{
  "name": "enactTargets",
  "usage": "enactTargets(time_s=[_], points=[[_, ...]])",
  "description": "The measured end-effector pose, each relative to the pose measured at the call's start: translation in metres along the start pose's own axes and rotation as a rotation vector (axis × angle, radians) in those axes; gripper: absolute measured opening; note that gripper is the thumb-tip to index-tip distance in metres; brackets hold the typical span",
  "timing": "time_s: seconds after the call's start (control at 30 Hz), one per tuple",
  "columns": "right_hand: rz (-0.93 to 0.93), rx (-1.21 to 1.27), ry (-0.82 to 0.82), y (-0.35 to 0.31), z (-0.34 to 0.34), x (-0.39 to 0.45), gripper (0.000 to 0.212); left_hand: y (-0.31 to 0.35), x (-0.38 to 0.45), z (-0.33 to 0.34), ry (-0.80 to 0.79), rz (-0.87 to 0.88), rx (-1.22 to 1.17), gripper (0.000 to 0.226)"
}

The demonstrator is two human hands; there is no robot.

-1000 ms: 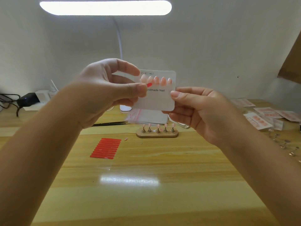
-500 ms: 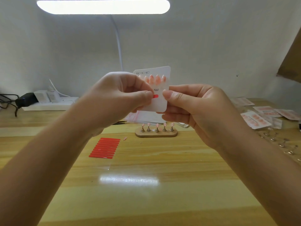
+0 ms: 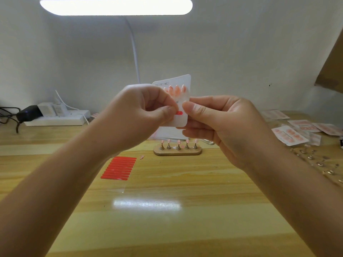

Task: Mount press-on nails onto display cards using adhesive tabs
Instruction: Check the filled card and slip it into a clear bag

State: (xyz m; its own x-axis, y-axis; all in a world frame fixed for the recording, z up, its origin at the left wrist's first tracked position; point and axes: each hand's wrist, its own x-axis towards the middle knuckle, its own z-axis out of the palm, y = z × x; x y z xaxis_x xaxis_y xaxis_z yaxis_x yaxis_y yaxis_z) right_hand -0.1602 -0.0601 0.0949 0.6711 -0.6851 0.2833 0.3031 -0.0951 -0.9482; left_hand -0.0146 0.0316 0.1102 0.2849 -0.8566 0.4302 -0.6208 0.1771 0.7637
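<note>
Head view, hands: both are raised above the wooden desk (image 3: pixel 167 219), close together in front of the lamp.
Left hand (image 3: pixel 137 115): fingers are curled, thumb and forefinger pinch a small red adhesive tab (image 3: pixel 179 113) against the lower part of the display card (image 3: pixel 182 101).
Right hand (image 3: pixel 219 127): it holds the card by its right edge, thumb on the front, the other fingers curled behind.
Display card: white, upright and a little tilted, with a row of pink press-on nails (image 3: pixel 176 89) near its top; some print is below them, too much covered to read.
Adhesive tab: it lies on the card face between the two thumbs; if it is already fully stuck I cannot tell.
Tab sheet (image 3: pixel 118 167): a clear sheet with red strips, flat on the desk, below the left wrist.
Loose nail (image 3: pixel 142 157): one small pink piece just beside the sheet's upper right corner.
Nail stand (image 3: pixel 177 148): wooden base with five metal holders, each with a pink nail on top, behind the hands.
Finished cards (image 3: pixel 297 130): several lie at the far right of the desk, near loose metal holders (image 3: pixel 315 160).
Power strip (image 3: pixel 55 118): at the far left, by the wall.
</note>
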Motion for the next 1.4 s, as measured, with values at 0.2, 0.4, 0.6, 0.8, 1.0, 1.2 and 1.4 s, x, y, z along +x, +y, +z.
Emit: enactTargets(time_s=[0.2, 0.4, 0.6, 0.8, 1.0, 1.2, 1.4], points=[[-0.009, -0.013, -0.028, 0.001, 0.0, 0.0, 0.017, -0.001, 0.0, 0.001, 0.001, 0.007, 0.025, 0.017], [-0.028, -0.06, -0.028, 0.0, 0.0, -0.001, 0.033, 0.003, -0.002, 0.001, 0.017, 0.015, 0.07, 0.014], [-0.156, -0.212, 0.055, 0.003, 0.002, -0.001, 0.021, 0.006, -0.006, 0.006, 0.068, 0.051, 0.171, 0.003], [-0.3, -0.391, 0.101, 0.009, 0.006, -0.006, 0.017, 0.006, -0.005, 0.002, 0.168, -0.018, 0.243, 0.027], [-0.321, -0.418, 0.116, 0.011, 0.003, -0.003, 0.022, 0.004, -0.004, -0.001, 0.175, -0.051, 0.307, 0.023], [-0.308, -0.389, 0.138, 0.007, -0.004, 0.002, 0.022, 0.0, 0.002, -0.017, 0.15, -0.16, 0.133, 0.008], [-0.296, -0.328, 0.118, 0.005, -0.006, 0.004, 0.024, 0.0, 0.006, -0.02, 0.156, -0.207, 0.032, 0.009]])
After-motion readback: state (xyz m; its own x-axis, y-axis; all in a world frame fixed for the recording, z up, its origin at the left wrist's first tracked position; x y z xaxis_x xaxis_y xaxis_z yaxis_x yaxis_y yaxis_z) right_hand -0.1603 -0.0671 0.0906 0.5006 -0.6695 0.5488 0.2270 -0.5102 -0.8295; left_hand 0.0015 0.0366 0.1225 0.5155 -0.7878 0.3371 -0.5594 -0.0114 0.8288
